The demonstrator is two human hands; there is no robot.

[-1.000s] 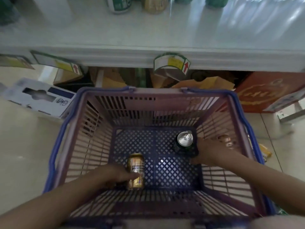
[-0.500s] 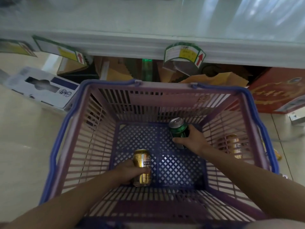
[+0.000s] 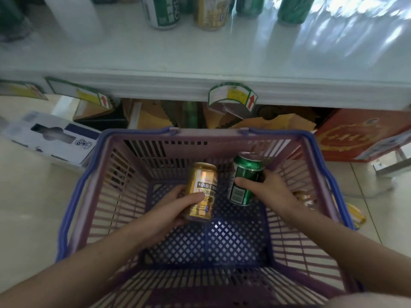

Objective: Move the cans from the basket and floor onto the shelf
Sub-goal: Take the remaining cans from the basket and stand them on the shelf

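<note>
A purple basket [image 3: 224,135] with blue handles stands on the floor below me. My left hand [image 3: 171,210] grips a gold can [image 3: 203,185], held above the basket's blue mesh bottom. My right hand [image 3: 270,192] grips a green can [image 3: 245,174], lifted and tilted toward the far wall of the basket. Another gold can [image 3: 303,196] lies on the floor outside the basket's right wall, seen through the slats. The white shelf [image 3: 200,56] runs across the top, with a green and white can [image 3: 163,11], a gold can [image 3: 211,12] and more green cans on it.
Price tags [image 3: 232,97] hang from the shelf edge. Under the shelf lie cardboard pieces and a red box [image 3: 355,135]. A white and blue carton [image 3: 51,135] sits on the floor at the left. A yellow wrapper [image 3: 357,214] lies right of the basket.
Both hands have raised their cans off the basket bottom and brought them up toward the shelf. The view has tilted up, showing cans on the shelf.
</note>
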